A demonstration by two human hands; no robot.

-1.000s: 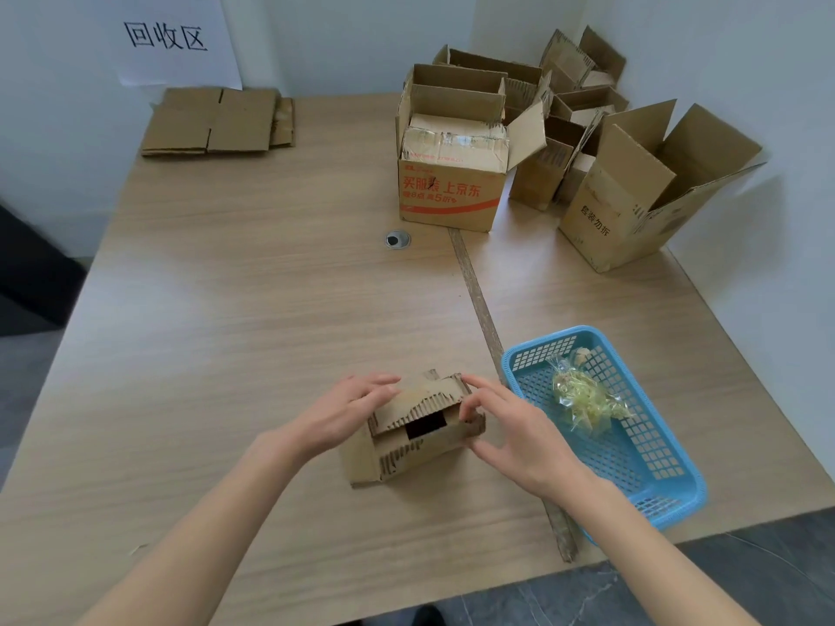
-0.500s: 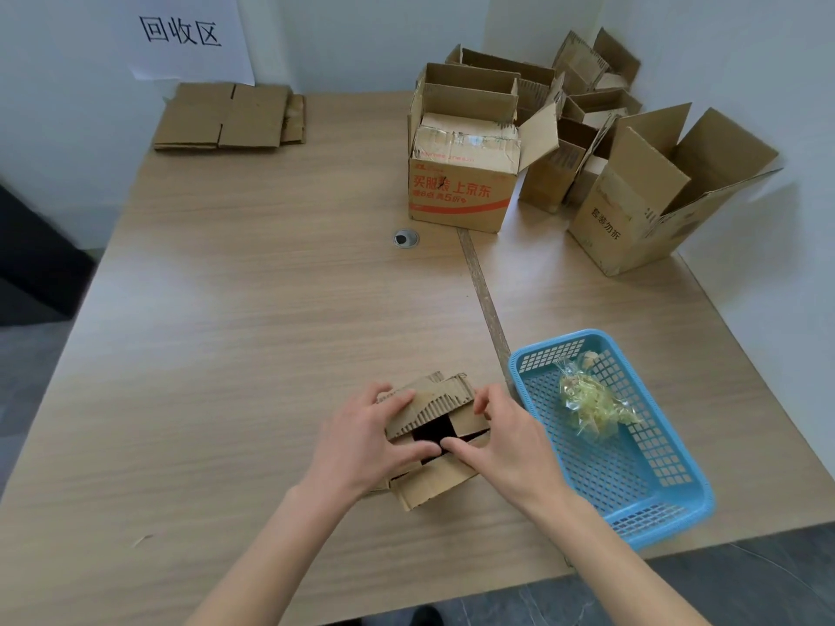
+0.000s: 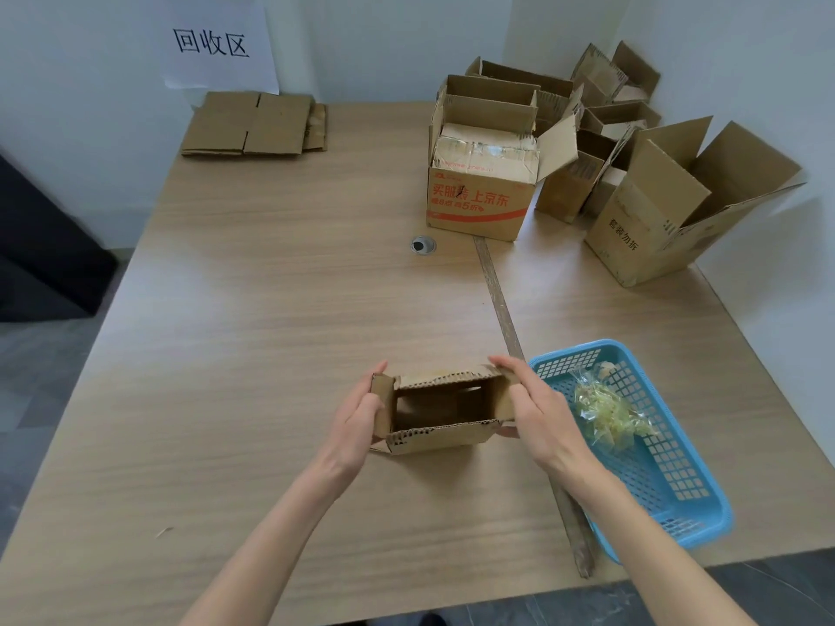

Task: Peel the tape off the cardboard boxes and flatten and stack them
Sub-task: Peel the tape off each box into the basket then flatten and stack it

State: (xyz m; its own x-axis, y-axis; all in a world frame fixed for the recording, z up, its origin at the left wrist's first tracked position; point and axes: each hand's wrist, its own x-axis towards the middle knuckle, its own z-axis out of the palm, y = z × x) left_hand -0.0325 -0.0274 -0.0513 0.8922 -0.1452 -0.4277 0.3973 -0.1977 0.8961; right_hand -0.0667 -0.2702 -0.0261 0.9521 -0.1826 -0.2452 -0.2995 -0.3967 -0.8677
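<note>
At the lower middle of the frame, a small box (image 3: 436, 411) sits between the person's two hands on the table (image 3: 271, 318). It is open on the side facing the camera, so its dark inside shows, and its torn flaps show wavy corrugated edges along the upper and lower sides. The left hand (image 3: 357, 415) holds the box's left end, thumb on the upper corner and the other fingers curled against the side flap. The right hand (image 3: 531, 406) grips the right end, fingers hooked over the upper right corner and the thumb at the lower right corner.

Just right of the right hand, at the lower right of the frame, lies a blue basket (image 3: 668, 499) with a crumpled wad of clear tape (image 3: 607, 411) in it. A dark seam (image 3: 501, 305) runs down the table from the middle toward the lower right, passing under the basket's left edge.

In the upper right stands a group of opened boxes: one with red print (image 3: 479, 205) nearest the centre, a big box (image 3: 655, 223) tilted at the far right, and others behind them against the wall. A small round hole (image 3: 423, 245) sits left of the printed box. At the upper left, a flat stack (image 3: 255, 124) of cardboard lies on the table's far edge under a paper sign (image 3: 212, 42) on the wall.
</note>
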